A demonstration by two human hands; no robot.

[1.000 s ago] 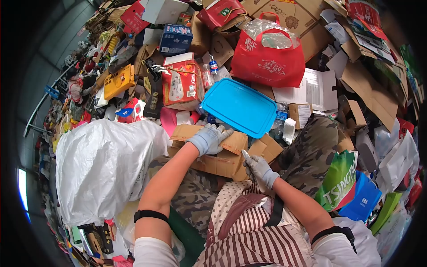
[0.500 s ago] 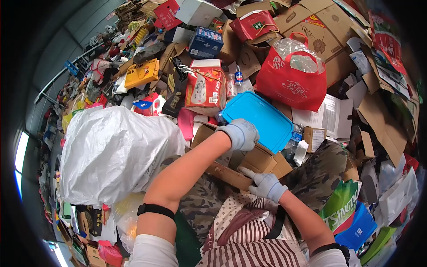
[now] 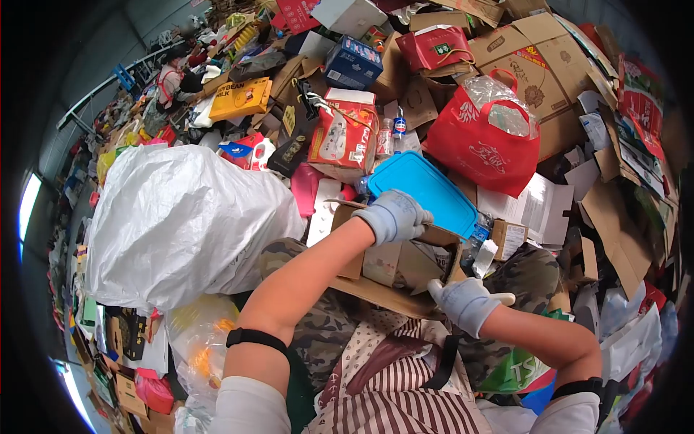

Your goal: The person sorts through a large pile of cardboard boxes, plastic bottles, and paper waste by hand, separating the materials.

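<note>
An open cardboard box (image 3: 390,295) rests across my lap, with folded cardboard pieces (image 3: 412,262) inside it. My left hand (image 3: 394,217), in a pale work glove, has its fingers curled over the box's far edge. Just beyond it lies a blue plastic lid (image 3: 426,189), partly behind the hand. At the near right corner of the box is my gloved right hand (image 3: 468,304), its thumb and a finger spread apart. The fingertips on the box side touch or nearly touch the cardboard.
A large white sack (image 3: 181,224) bulges at my left. Ahead are a red bag (image 3: 481,148), a red carton (image 3: 343,137), plastic bottles (image 3: 399,124) and flattened cardboard (image 3: 531,72). Another person (image 3: 170,83) is far left. Mixed waste surrounds me.
The box has opened wider, showing more of its inside. My right hand has moved right and its fingers have spread. My left hand stays near the far edge. The view has shifted slightly.
</note>
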